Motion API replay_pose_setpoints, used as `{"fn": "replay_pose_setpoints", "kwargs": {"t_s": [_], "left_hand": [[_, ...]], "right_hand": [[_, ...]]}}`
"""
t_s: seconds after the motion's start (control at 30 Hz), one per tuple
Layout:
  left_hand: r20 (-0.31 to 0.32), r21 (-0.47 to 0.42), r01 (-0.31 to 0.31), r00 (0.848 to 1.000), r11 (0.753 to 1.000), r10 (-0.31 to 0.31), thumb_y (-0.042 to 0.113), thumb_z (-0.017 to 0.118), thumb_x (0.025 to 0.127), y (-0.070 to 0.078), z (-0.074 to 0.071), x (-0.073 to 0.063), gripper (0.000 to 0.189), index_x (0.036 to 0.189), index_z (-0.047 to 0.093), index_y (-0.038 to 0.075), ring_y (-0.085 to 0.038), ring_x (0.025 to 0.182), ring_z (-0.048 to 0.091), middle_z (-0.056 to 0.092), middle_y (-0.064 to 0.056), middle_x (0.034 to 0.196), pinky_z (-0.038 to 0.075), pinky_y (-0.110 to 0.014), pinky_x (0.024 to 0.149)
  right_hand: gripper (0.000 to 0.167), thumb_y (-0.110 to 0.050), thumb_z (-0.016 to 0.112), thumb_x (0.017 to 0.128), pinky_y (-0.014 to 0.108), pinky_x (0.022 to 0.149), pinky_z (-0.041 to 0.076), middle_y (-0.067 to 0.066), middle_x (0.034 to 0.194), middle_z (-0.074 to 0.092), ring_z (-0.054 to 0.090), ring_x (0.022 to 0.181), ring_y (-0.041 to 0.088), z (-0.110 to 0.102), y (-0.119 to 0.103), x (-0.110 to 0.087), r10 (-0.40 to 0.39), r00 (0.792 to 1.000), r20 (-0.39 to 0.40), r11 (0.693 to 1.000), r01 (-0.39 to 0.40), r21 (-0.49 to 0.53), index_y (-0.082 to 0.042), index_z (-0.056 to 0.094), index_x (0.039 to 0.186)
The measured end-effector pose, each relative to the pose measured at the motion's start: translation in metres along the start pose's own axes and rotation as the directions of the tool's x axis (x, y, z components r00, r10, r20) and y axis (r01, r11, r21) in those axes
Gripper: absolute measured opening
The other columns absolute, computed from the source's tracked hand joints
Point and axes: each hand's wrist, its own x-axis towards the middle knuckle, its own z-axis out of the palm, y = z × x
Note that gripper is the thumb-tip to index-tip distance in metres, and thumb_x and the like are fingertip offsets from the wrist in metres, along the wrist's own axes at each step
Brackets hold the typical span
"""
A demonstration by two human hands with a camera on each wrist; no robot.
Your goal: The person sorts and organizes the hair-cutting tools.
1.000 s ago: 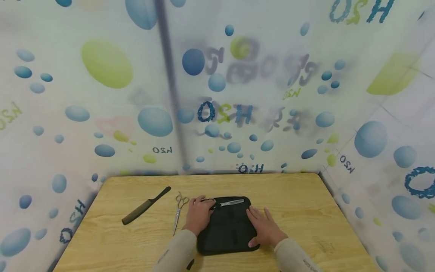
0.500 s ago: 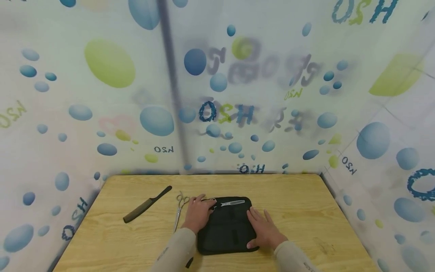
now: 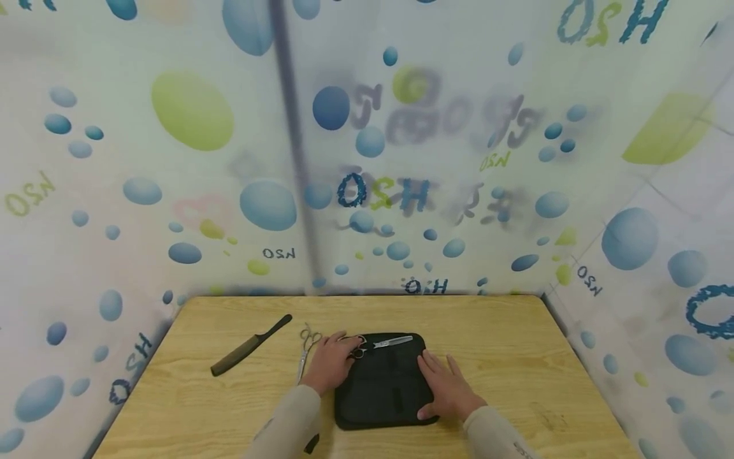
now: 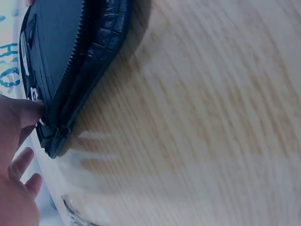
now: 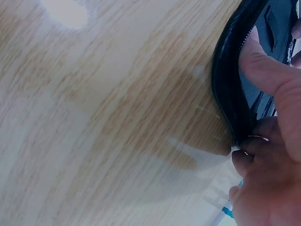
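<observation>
black, round-cornered zip case [image 3: 378, 398] lay unzipped on pale wooden table [image 3: 499, 331], short of the far edge. silver wide-bladed scissors [image 3: 392, 342] lay along the case's far edge. person's left hand [image 3: 330, 364] was at their loops, far left corner; pinching or just pressing, couldn't tell. right hand [image 3: 452, 389] unclenched, fingers fairly straight along the right rim, thumb over it. bare wood stretched from there to the table's right edge. slim silver scissors [image 3: 302, 361] just beside left hand, partly hidden; dark brown handled comb [image 3: 246, 349] farther left.
</observation>
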Motion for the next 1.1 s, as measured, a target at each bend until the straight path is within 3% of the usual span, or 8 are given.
{"fn": "replay_pose_setpoints", "kwargs": {"t_s": [0.3,0.67,1.1], "left_hand": [[-0.003,-0.026,0.032,0.999,0.999,-0.032,0.020,0.072,0.087,-0.006,-0.007,-0.006,0.041,0.127,0.063,0.012,-0.036,0.128,0.052,0.067,-0.008,0.126,0.041,-0.058,0.104],[-0.049,0.022,0.057,0.997,0.998,-0.056,0.021,0.075,0.085,-0.013,-0.013,-0.017,0.036,0.119,0.068,0.013,-0.033,0.126,0.055,0.070,-0.005,0.121,0.040,-0.059,0.104],[-0.077,0.091,0.013,0.997,0.996,-0.006,0.024,0.072,0.086,-0.021,-0.014,-0.028,0.032,0.116,0.069,0.014,-0.031,0.125,0.054,0.069,-0.002,0.120,0.043,-0.055,0.102]], "right_hand": [[0.109,-0.046,0.083,0.068,0.059,0.121,0.004,0.018,0.161,0.022,0.022,0.149,0.036,-0.001,-0.002,-0.001,-0.004,1.000,0.002,1.000,0.004,-0.017,-0.001,0.029,0.151],[0.109,-0.050,0.082,0.068,0.060,0.121,0.004,0.018,0.161,0.023,0.023,0.149,0.037,0.000,0.000,0.001,-0.006,1.000,0.001,0.999,0.006,-0.038,-0.001,0.031,0.151],[0.108,-0.052,0.082,0.068,0.061,0.120,0.005,0.019,0.160,0.025,0.024,0.148,0.038,0.003,0.005,0.005,-0.018,1.000,-0.016,0.999,0.017,-0.044,-0.002,0.034,0.150]]}}
